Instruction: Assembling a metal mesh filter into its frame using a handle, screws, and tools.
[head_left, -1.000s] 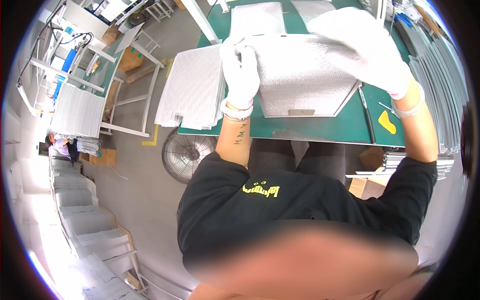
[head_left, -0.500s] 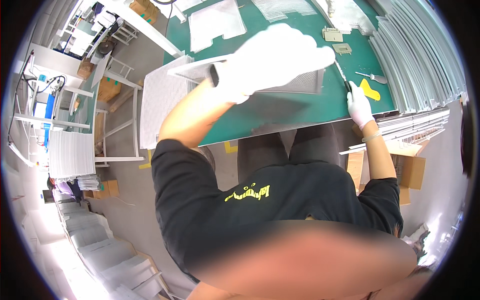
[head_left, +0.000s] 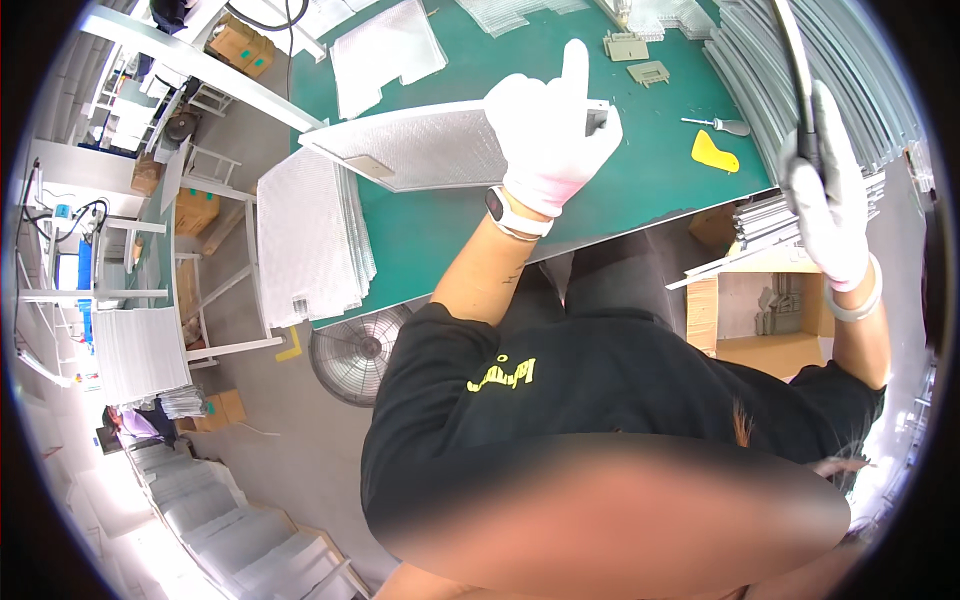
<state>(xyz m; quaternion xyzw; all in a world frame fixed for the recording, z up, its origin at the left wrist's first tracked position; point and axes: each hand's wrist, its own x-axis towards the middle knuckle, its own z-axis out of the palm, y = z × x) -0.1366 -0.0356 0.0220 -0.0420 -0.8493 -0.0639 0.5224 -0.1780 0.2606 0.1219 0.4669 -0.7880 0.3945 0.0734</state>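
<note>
My left hand (head_left: 550, 135), in a white glove, is wrapped round the right end of a white-framed mesh panel (head_left: 430, 148), its index finger stretched out. The panel stands tilted on edge above the green table, with a small beige plate (head_left: 370, 166) near its left end. Raised at the right, my gloved right hand (head_left: 832, 200) grips a long tool (head_left: 797, 60) with a black handle and a shiny metal shaft; its tip runs out of view, so its exact kind is unclear. A yellow scraper-like piece (head_left: 714, 152) and a screwdriver (head_left: 722, 126) lie between my hands.
Stacked mesh sheets (head_left: 310, 230) lie at the table's left corner. A long row of thin panels (head_left: 800, 100) fills the right side. Two beige plastic parts (head_left: 626, 46) rest at the back. An open cardboard box (head_left: 770, 350) and a floor fan (head_left: 362, 350) stand below the table edge.
My right hand has lifted the long tool off the table area, up and to the right. My left hand has come lower and nearer, and the panel now faces the view.
</note>
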